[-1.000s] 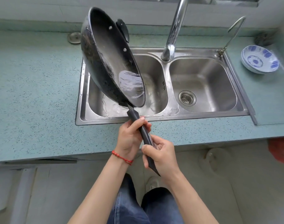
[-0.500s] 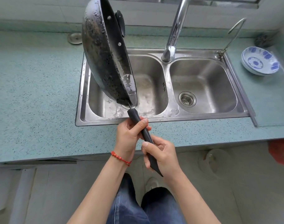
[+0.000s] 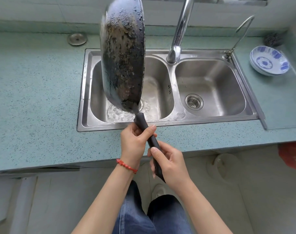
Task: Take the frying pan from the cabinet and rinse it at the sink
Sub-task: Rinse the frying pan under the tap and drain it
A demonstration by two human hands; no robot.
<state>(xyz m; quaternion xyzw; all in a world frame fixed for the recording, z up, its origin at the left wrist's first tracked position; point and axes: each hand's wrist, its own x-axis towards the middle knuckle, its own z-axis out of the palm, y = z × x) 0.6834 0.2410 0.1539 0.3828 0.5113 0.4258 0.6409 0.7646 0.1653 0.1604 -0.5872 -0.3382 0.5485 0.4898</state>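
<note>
- Speckled teal stone forms the countertop [image 3: 34, 92], running wall to front edge, with pale floor below.
- Stainless double sink [image 3: 251, 114] is set into it; a stamped mark on the divider's front rim is too small to read.
- Blackened frying pan [image 3: 123, 56] stands on edge above the left basin, crusted underside facing the camera, handle [image 3: 146, 130] reaching back over the front rim.
- Chrome faucet [image 3: 179, 36] rises behind the divider.
- Stacked blue-and-white bowls [image 3: 269, 60] sit near the counter's right back corner.
- Left hand [image 3: 135, 142] curls round the upper handle.
- Right hand [image 3: 170, 163] grips its end.
</note>
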